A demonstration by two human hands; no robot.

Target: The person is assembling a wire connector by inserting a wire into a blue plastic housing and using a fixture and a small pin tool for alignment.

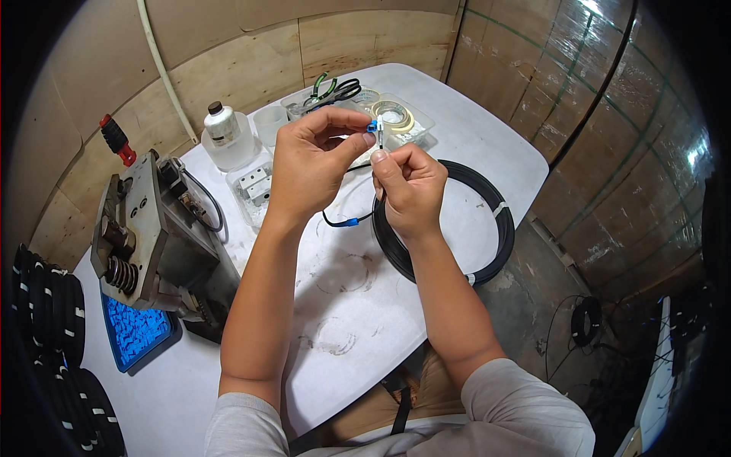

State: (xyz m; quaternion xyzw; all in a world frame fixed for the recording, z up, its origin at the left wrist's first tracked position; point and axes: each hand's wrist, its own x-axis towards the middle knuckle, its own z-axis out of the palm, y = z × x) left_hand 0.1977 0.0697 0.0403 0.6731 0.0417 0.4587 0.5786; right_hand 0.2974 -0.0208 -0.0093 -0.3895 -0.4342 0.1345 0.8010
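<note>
My left hand [311, 164] is raised over the table, thumb and forefinger pinched on a small blue plastic connector piece [372, 126]. Right beside that piece stands a slim cable connector [381, 129] with a white tip, upright between the thumb and fingers of my right hand [413, 186]. Whether the two parts touch is too small to tell. Under my right hand lies a coil of black cable [499, 236] bound with white ties. A blue connector on black cable [347, 222] rests on the table between my forearms.
A metal press [164, 236] stands at left, by a blue tray [174, 335] of small blue pieces. Toward the back are a bottle [221, 126], a clear box of metal blocks [253, 186], tape rolls [392, 114] and scissors [346, 90]. More black coils [57, 305] sit far left.
</note>
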